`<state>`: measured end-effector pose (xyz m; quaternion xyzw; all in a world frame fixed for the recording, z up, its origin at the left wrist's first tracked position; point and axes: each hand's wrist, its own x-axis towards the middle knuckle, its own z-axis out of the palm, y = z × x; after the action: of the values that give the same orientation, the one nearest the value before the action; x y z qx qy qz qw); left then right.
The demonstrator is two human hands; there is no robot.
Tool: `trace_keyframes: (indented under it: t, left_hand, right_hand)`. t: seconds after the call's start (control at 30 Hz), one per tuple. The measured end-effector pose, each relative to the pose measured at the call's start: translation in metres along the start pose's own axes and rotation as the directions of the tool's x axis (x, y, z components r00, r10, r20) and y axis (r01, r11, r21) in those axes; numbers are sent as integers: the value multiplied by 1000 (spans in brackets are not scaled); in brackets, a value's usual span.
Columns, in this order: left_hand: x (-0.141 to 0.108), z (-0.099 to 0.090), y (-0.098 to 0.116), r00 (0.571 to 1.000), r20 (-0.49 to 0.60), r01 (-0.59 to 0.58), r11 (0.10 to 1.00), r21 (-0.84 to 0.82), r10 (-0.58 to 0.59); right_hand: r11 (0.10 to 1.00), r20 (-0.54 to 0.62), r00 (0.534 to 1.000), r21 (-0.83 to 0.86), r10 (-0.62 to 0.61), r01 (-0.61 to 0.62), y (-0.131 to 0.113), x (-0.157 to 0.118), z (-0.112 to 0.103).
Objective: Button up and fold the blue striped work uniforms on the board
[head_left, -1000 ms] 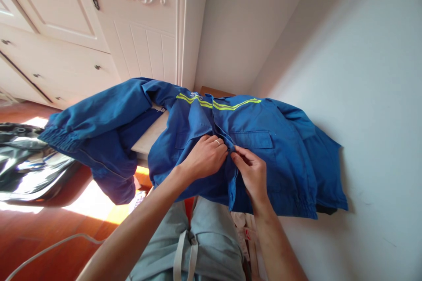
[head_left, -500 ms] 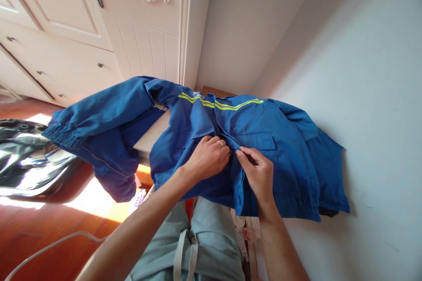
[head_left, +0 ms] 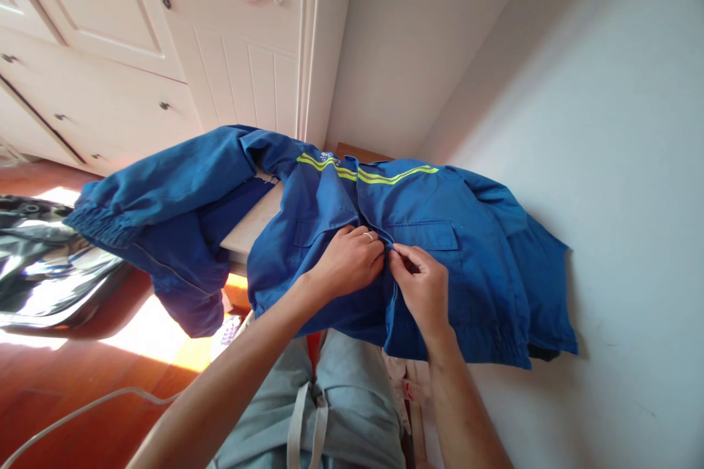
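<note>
A blue jacket with yellow-green stripes across the chest lies spread out in front of me, its front facing up. My left hand, with a ring on one finger, is closed on the jacket's front edge near the middle. Right beside it, my right hand pinches the facing edge of the front placket between thumb and finger. Both hands almost meet at the front opening. Whatever fastener lies between the fingertips is hidden. One jacket sleeve stretches to the left.
The jacket rests on a pale board. A white cabinet stands behind, and a wall is close on the right. At left, a dark bag-like thing sits on the wooden floor, and a white cable runs across it.
My right hand has moved slightly left, closer to my left hand, drawing the placket edge with it. The left hand stays about where it was.
</note>
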<state>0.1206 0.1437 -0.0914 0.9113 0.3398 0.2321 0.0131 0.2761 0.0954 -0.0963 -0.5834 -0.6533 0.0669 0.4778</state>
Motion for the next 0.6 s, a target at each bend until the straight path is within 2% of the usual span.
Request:
trace_keyframes:
  t: [0.3, 0.4, 0.5, 0.6]
  left_hand:
    - [0, -3, -5, 1000, 5, -28, 999, 19, 28]
    - [0, -2, -3, 1000, 4, -18, 999, 34, 18]
    - [1, -1, -1, 1000, 1, -11, 999, 42, 11]
    - [3, -1, 0, 1000, 4, 10, 999, 49, -10]
  right_hand:
    - [996, -34, 996, 21, 88, -87, 4, -1, 6]
    - [999, -18, 999, -15, 47, -47, 5, 0, 8]
    - [999, -49, 999, -39, 20, -22, 5, 1, 8]
    - [992, -17, 994, 66, 111, -110, 4, 2, 5]
